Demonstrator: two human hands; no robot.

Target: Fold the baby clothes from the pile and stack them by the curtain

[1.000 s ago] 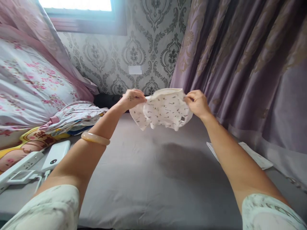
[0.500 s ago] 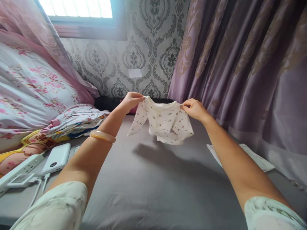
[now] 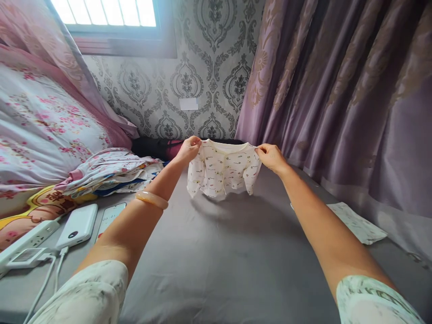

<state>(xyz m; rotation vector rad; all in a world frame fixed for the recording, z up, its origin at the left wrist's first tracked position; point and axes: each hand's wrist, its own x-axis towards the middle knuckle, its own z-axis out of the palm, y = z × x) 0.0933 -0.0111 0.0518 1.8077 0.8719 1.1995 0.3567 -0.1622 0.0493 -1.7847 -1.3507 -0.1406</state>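
Phone [image 3: 111, 216] partly hidden behind left forearm [image 3: 130, 229]. Window [image 3: 108, 13] cut off by top edge; power strip [image 3: 30, 240] by left.

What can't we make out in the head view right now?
Head view, all four:
Baby shirt: far side, turned away from camera.
Phone: lower part, behind left forearm.
Folded cloth: part of it, behind right forearm.
Window: top, cut off by picture edge.

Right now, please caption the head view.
Left hand and right hand hold a white patterned long-sleeved shirt by its shoulders above a grey sheet.
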